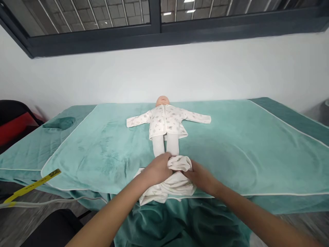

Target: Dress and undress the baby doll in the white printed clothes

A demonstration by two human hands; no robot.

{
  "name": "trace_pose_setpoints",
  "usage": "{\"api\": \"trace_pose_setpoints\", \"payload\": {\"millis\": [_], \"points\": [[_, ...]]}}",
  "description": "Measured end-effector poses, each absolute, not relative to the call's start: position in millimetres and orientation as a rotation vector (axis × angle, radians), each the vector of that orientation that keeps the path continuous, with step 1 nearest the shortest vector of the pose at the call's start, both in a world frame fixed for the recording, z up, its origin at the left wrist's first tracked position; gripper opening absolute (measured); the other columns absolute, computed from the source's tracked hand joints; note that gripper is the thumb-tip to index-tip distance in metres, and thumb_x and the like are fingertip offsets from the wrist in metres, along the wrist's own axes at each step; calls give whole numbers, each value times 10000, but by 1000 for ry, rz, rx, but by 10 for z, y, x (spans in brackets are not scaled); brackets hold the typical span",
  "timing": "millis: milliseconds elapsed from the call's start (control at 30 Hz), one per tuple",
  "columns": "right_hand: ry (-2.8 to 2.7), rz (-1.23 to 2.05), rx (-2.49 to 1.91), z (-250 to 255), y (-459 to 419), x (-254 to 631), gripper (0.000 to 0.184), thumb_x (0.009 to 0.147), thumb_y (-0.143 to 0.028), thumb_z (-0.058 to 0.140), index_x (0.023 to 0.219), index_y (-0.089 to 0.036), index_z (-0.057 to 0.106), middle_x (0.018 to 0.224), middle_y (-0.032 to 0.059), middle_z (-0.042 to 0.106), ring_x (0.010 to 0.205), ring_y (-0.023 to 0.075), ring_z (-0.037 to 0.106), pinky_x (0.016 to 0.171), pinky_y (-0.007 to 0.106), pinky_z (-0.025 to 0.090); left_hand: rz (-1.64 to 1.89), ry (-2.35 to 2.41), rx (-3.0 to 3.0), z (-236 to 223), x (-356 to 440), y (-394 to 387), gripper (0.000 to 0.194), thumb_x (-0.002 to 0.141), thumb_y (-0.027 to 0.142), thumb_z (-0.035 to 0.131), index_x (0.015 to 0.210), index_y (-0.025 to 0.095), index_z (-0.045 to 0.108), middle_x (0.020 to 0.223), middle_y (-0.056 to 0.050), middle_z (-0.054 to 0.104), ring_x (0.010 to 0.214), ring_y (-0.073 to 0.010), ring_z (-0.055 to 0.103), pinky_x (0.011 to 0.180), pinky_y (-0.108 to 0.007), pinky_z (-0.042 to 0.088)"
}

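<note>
A baby doll [162,100] lies on its back on the green bed cover, its head toward the wall. It wears a white printed jacket [168,120] with both sleeves spread out, and its white legs [172,144] point toward me. At its feet, white printed baby pants [177,185] lie bunched up over the front edge of the bed. My left hand [159,168] grips the left side of the gathered cloth, close to the doll's lower leg. On the other side, my right hand [202,176] has its fingers closed on the same cloth. The doll's feet are hidden.
The green bed cover [223,147] spreads wide on both sides of the doll. A face hole [59,123] is at the bed's left end. At lower left are a yellow strap [33,185], a pale cable [51,202] and a dark chair [53,228]. Behind stands a white wall [159,73].
</note>
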State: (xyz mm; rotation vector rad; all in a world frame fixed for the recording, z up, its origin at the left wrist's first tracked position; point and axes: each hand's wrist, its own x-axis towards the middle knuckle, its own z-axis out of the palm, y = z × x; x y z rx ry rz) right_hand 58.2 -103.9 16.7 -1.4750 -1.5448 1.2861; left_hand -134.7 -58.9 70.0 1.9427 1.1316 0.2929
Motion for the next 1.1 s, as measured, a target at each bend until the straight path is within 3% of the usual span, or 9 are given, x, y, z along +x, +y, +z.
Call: {"api": "trace_pose_setpoints", "payload": {"millis": [300,500,667,867,967,1100], "points": [[-1345,1340,-1352,52,-1026,559,474,844,-454,624,1238,-194,590,1254,100,631,1156,311,577,997,446,439,193,1165,1937,773,-1322,-604,357,745,198,588,1101,183,566,1011,-96,682,917,-267,636,687,-289,429],[-1408,1211,-1348,136,-966,466,404,815,-396,650,1171,-207,625,1170,68,666,1086,287,598,960,425,465,274,1194,1813,689,-1243,-561,430,636,146,622,1062,174,568,1000,-68,645,881,-239,588,675,-278,407],[-1428,1183,-1297,132,-916,503,362,847,-340,599,1191,-229,623,1218,57,644,1139,270,579,1007,422,444,451,892,1434,644,-1201,-569,279,560,58,543,817,166,556,747,14,530,702,-133,468,622,-238,341],[-1553,1010,-1245,-42,-857,628,284,908,-329,505,1142,-212,613,1174,76,648,1083,249,595,1011,426,430,482,756,1289,668,-1187,-548,256,557,14,552,776,148,548,762,15,507,719,-110,448,652,-221,336],[-1501,938,-1253,-72,-801,663,243,883,-351,560,1068,-204,617,1093,81,664,1046,256,600,964,416,452,409,772,1344,773,-1247,-474,297,605,41,606,876,157,576,824,6,554,756,-127,493,667,-227,356],[-1255,1184,-1142,17,-774,648,404,819,-418,668,1164,-216,606,1195,83,647,1074,260,599,923,394,485,345,837,1427,902,-1393,-373,495,656,155,710,1128,185,563,1073,-46,618,964,-218,576,745,-266,424]]}}
